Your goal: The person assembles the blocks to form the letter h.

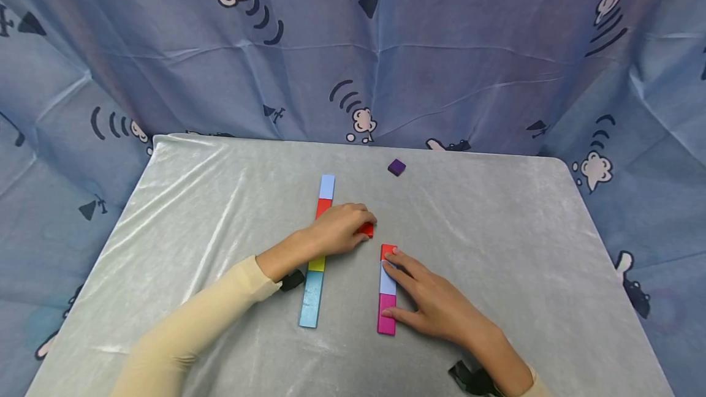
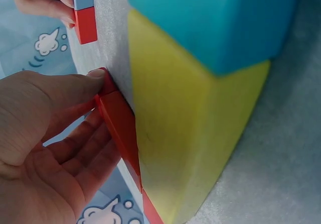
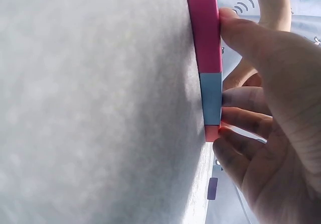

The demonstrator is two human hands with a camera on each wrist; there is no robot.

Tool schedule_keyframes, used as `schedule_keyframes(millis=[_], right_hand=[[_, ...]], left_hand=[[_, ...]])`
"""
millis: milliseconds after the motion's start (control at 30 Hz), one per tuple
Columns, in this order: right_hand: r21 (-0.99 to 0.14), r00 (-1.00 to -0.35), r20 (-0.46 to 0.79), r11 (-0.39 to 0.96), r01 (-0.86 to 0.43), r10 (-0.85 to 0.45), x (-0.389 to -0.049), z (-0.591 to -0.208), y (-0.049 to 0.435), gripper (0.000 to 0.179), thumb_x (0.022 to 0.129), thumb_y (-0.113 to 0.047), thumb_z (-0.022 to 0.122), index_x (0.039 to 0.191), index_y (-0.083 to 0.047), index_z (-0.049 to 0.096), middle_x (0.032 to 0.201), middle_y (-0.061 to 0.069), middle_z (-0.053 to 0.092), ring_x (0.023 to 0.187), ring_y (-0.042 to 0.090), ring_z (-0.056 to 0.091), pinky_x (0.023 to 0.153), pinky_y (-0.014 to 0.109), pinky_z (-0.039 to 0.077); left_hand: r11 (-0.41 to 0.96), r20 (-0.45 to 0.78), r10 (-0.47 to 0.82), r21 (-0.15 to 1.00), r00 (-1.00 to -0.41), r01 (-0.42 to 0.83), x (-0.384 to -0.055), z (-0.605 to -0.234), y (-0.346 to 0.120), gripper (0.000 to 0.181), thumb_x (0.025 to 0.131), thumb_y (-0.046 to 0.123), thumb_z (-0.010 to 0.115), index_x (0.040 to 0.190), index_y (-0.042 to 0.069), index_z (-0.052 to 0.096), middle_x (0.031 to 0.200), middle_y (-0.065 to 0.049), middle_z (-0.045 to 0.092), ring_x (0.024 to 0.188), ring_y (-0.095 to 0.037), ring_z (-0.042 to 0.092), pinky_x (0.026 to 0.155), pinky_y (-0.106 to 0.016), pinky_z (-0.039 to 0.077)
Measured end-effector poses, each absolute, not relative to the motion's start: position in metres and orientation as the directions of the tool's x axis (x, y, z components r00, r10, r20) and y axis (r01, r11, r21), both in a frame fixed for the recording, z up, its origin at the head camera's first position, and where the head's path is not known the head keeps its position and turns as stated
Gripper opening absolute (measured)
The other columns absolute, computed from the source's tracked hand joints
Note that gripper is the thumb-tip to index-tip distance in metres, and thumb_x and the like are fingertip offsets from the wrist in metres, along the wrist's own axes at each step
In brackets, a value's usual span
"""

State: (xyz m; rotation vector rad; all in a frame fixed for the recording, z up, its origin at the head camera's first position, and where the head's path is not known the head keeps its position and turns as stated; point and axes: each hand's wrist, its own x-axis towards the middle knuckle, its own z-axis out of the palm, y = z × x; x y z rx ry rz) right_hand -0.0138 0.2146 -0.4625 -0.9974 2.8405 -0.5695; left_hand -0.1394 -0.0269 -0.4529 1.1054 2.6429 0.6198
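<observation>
Reaching over the left row of blocks, my left hand (image 1: 337, 227) holds a red block (image 1: 366, 231), with the thumb at its near end. That row runs from a light blue block (image 1: 327, 187) through red (image 1: 323, 206) and yellow (image 1: 317, 264) to a turquoise block (image 1: 311, 302); the hand hides part of it. Beside the shorter right row, my right hand (image 1: 438, 305) rests its extended fingertips and thumb along the blocks. This row has a small red block (image 1: 388, 250), a light blue block (image 1: 388, 285) and a magenta block (image 1: 387, 320), end to end.
A dark purple block (image 1: 396, 167) lies alone near the table's back edge. Pale velvety cloth (image 1: 496, 231) covers the table. A blue printed curtain (image 1: 441, 66) hangs behind and at both sides.
</observation>
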Motion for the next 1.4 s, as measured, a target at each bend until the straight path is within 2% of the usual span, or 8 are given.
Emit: schedule_keyframes(millis=[200,533,900,1400], right_hand=[[-0.354,-0.778,0.070,0.713,-0.605,-0.625,-0.0140,-0.4631,0.2151,0.082,0.089,-0.052,0.082,0.152,-0.006,0.057,0.160,0.011,0.052,0.145,0.027,0.057,0.110,0.045,0.057],[-0.381,-0.797,0.001,0.737,-0.559,-0.604,-0.0163,-0.4587,0.2176,0.084,0.089,-0.052,0.082,0.155,-0.008,0.054,0.162,0.008,0.049,0.150,0.026,0.052,0.115,0.045,0.055],[-0.380,-0.798,-0.011,0.741,-0.554,-0.602,-0.0164,-0.4579,0.2169,0.084,0.091,-0.055,0.080,0.156,-0.009,0.053,0.163,0.007,0.048,0.150,0.026,0.052,0.115,0.046,0.055],[-0.381,-0.793,-0.003,0.734,-0.563,-0.610,-0.0156,-0.4594,0.2139,0.085,0.089,-0.053,0.082,0.156,-0.009,0.053,0.163,0.008,0.049,0.148,0.026,0.054,0.114,0.045,0.056]], left_hand=[[0.625,-0.032,0.718,0.468,-0.695,0.624,-0.1398,-0.4529,-0.0280,0.033,0.097,0.012,0.076,0.129,0.005,0.074,0.121,-0.011,0.076,0.110,-0.024,0.071,0.102,-0.038,0.061],[0.618,-0.040,0.724,0.483,-0.689,0.621,-0.1431,-0.4526,-0.0260,0.037,0.096,0.010,0.077,0.132,0.005,0.072,0.126,-0.011,0.075,0.116,-0.026,0.070,0.107,-0.039,0.059],[0.616,-0.042,0.726,0.484,-0.687,0.622,-0.1437,-0.4522,-0.0280,0.039,0.095,0.016,0.079,0.132,0.006,0.072,0.128,-0.010,0.075,0.115,-0.025,0.069,0.108,-0.041,0.059],[0.627,-0.040,0.714,0.480,-0.699,0.613,-0.1411,-0.4552,-0.0316,0.038,0.095,0.012,0.079,0.132,0.005,0.072,0.127,-0.011,0.075,0.115,-0.026,0.070,0.107,-0.040,0.060]])
